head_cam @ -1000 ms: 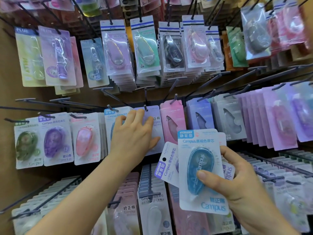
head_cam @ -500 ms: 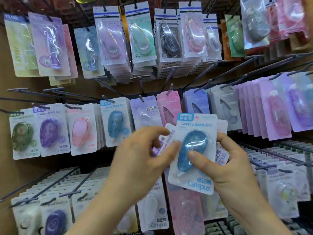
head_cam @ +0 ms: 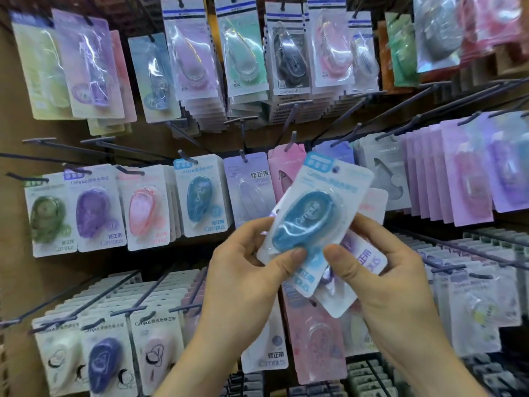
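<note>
A blue correction-tape pack [head_cam: 309, 216] on a white card tilts to the right in front of the display. My left hand [head_cam: 246, 270] pinches its lower left edge with thumb and fingers. My right hand [head_cam: 375, 270] grips the pack's right side, thumb on the front. Behind the blue pack my right hand also holds a second white card with purple print [head_cam: 369, 262], mostly hidden.
A pegboard wall [head_cam: 11, 144] carries rows of hanging correction-tape packs on dark hooks. A matching blue pack [head_cam: 200, 196] hangs at middle left beside pink [head_cam: 143, 210], purple [head_cam: 93, 210] and green [head_cam: 47, 216] ones. Several bare hooks [head_cam: 355, 110] jut forward above my hands.
My left hand left the hanging packs and came to the blue pack, now pinching it. The pack tilted further to the right and rose slightly.
</note>
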`<control>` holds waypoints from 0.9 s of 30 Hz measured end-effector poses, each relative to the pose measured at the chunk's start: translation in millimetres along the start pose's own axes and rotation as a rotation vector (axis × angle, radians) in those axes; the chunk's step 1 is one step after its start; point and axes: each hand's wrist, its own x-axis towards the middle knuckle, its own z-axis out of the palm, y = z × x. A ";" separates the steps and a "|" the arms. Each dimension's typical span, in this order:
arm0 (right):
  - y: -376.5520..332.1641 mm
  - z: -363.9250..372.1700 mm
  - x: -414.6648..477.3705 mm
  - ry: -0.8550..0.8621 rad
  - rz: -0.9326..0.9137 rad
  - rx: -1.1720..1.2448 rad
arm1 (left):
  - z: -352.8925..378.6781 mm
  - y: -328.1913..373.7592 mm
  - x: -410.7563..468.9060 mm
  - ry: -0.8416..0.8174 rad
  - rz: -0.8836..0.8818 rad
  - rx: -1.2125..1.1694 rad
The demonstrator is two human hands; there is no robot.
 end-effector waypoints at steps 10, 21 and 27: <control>10.8 -0.6 -10.4 0.222 -0.058 0.039 | -32.7 -3.4 1.6 0.262 -0.156 -0.005; 9.7 13.3 -9.7 0.227 -0.048 0.208 | -40.3 -6.6 -9.6 0.088 -0.184 -0.021; 15.2 17.5 -12.9 0.127 -0.006 0.109 | -36.3 -9.8 -18.7 -0.201 -0.285 -0.189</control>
